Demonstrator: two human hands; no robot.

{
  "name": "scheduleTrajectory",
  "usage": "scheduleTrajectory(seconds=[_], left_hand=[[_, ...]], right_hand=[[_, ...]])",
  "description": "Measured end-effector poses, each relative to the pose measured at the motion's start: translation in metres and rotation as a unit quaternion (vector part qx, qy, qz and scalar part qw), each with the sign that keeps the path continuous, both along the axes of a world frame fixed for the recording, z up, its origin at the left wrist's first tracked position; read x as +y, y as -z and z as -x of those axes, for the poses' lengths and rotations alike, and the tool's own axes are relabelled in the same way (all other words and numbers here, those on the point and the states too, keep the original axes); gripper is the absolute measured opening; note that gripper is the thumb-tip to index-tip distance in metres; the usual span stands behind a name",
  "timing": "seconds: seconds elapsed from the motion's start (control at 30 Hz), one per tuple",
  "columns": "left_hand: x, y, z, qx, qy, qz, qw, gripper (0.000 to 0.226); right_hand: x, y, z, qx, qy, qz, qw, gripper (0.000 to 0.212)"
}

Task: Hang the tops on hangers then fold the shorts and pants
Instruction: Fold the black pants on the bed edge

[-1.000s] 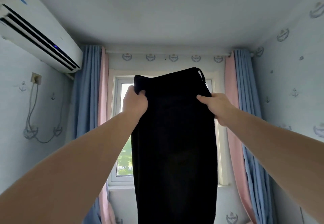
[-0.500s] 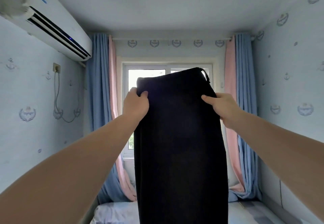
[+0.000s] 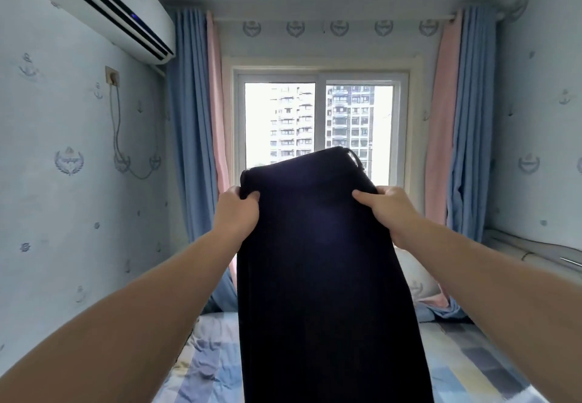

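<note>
Black pants point(image 3: 321, 276) hang straight down in front of me, doubled lengthwise, waistband up. My left hand point(image 3: 236, 213) grips the left end of the waistband, thumb in front of the cloth. At the right end of the waistband my right hand point(image 3: 385, 210) grips the fabric the same way. Both arms are stretched forward. A drawstring loop sticks out at the waistband's top right corner. The pants' lower end runs out of view at the bottom, over the bed.
A bed with a blue checked sheet point(image 3: 208, 358) lies below. A pale pillow point(image 3: 415, 279) sits at its head by the window point(image 3: 318, 125). Blue and pink curtains point(image 3: 195, 138) flank the window. An air conditioner point(image 3: 104, 5) hangs on the left wall.
The view has tilted down from the ceiling, so the bed now shows. The pants and both hands sit lower against the window. Both grips are unchanged.
</note>
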State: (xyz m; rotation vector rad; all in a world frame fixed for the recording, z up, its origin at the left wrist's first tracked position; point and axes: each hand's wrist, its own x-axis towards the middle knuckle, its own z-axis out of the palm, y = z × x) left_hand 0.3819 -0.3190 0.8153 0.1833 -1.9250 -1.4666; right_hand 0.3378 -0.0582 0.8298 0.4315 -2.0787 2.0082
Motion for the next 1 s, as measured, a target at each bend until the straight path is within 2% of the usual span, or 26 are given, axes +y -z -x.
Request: scheduleTrajectory(seconds=[0.17,0.3,0.5,0.67,0.83,0.93,1.0], left_hand=[[-0.046,0.087,0.068,-0.058,-0.010,-0.020,0.998,0.016],[-0.093,0.187,0.151,-0.135,-0.025,-0.019,0.990,0.012],[-0.168,0.403,0.318,-0.296,-0.039,-0.049,0.953,0.017],[-0.226,0.582,0.440,-0.378,-0.069,-0.074,0.920,0.020],[-0.278,0.703,0.529,-0.408,-0.087,-0.049,0.907,0.021],[-0.291,0.763,0.558,-0.433,-0.105,-0.059,0.893,0.029],[-0.290,0.804,0.557,-0.462,-0.109,-0.044,0.879,0.045]], right_hand=[[-0.049,0.082,0.075,-0.073,-0.008,-0.033,0.997,0.011],[-0.095,0.178,0.164,-0.147,-0.014,-0.097,0.984,0.011],[-0.180,0.384,0.340,-0.214,-0.004,-0.250,0.944,0.020],[-0.254,0.559,0.469,-0.260,-0.008,-0.325,0.909,0.022],[-0.310,0.682,0.571,-0.266,0.003,-0.325,0.908,0.029],[-0.333,0.746,0.600,-0.294,0.021,-0.286,0.912,0.012],[-0.339,0.792,0.595,-0.315,0.026,-0.277,0.907,0.026]])
